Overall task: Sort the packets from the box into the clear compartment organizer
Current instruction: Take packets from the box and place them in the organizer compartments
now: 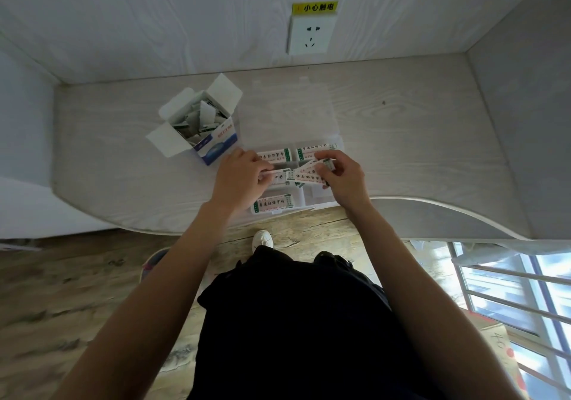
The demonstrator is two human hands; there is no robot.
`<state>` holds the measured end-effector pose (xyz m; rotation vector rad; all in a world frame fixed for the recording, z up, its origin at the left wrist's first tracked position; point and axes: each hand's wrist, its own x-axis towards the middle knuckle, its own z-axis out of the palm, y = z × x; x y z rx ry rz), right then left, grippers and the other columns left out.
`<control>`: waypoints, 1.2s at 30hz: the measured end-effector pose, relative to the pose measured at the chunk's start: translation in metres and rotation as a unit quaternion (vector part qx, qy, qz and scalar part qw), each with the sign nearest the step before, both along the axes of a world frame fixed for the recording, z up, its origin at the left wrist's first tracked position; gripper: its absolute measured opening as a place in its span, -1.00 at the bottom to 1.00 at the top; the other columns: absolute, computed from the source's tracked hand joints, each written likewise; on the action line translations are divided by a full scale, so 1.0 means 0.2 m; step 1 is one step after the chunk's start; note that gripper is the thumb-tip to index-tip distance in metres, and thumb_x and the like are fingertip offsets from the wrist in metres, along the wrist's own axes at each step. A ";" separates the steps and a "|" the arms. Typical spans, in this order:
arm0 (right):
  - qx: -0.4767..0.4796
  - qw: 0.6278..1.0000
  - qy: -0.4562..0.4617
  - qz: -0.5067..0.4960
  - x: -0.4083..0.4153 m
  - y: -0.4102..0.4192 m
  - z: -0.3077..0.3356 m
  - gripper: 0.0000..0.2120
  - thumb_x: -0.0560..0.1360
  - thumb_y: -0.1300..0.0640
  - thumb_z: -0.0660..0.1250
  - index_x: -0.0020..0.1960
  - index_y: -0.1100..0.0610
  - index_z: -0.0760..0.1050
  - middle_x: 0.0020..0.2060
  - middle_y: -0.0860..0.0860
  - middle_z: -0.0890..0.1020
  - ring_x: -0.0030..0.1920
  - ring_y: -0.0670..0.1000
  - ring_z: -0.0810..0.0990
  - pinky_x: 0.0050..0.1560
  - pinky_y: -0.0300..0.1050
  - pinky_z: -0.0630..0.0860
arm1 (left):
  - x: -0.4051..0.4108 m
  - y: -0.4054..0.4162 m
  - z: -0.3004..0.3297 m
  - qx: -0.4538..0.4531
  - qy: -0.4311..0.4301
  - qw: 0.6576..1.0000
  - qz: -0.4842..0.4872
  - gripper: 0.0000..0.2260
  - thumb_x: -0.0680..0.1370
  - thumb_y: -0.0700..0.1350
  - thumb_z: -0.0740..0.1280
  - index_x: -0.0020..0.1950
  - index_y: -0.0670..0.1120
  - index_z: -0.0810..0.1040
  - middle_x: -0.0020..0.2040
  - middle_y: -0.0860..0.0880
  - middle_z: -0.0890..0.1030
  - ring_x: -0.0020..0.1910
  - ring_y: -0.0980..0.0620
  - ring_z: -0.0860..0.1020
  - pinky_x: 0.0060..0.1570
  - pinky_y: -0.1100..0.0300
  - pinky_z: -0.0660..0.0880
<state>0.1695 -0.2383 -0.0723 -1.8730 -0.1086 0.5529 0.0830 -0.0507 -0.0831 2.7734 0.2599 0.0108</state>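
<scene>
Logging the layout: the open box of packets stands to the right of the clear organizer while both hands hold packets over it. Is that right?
Not quite. The head view shows the open box to the left of the clear organizer. The rest holds: the left hand and right hand hold packets over it.

Wide bare stretch of the pale wood-grain table (417,140) lies open to the right of the clear plastic compartment organizer (321,197), all the way to the grey side wall. Left side is tighter: the open white-and-blue cardboard box (216,143) stands just beside the organizer's far-left corner, flaps splayed outward. The organizer's clear lid (290,112) lies flat behind, toward the back wall. Both hands (244,177) (343,180) crowd over the middle compartments, packets fanned between them; the near row sits partly uncovered.
</scene>
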 end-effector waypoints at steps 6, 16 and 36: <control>-0.017 1.000 0.017 0.013 -0.02 0.02 0.00 -0.67 0.52 0.24 0.32 0.27 0.07 0.44 -0.06 0.07 0.63 -0.11 -0.01 0.65 -0.19 -0.16 0.62 | -0.01 -0.01 -0.01 0.027 -0.011 0.999 -0.018 -0.75 0.52 0.05 0.32 0.09 -0.05 0.63 -0.04 -0.05 0.60 -0.01 -0.07 0.48 -0.01 0.09 0.36; 0.017 0.996 -0.006 0.088 -0.10 0.08 0.03 -0.74 0.53 0.23 0.31 0.19 0.06 0.44 -0.10 0.14 0.63 -0.17 0.13 0.63 -0.19 -0.01 0.60 | -0.09 -0.05 0.13 -0.207 -0.049 0.976 0.051 -0.66 0.58 0.09 0.19 0.23 -0.08 0.51 0.04 0.03 0.54 -0.01 0.08 0.49 -0.02 0.26 0.37; -0.128 0.965 -0.119 0.197 -0.20 0.05 0.03 -0.85 0.46 0.16 0.40 0.00 0.04 0.48 -0.18 0.01 0.61 -0.27 -0.02 0.57 -0.20 -0.11 0.53 | -0.25 -0.14 -0.02 -0.180 -0.065 0.976 0.103 -0.81 0.51 -0.02 0.34 0.02 -0.10 0.59 -0.17 -0.01 0.65 -0.28 0.07 0.57 -0.24 0.22 0.54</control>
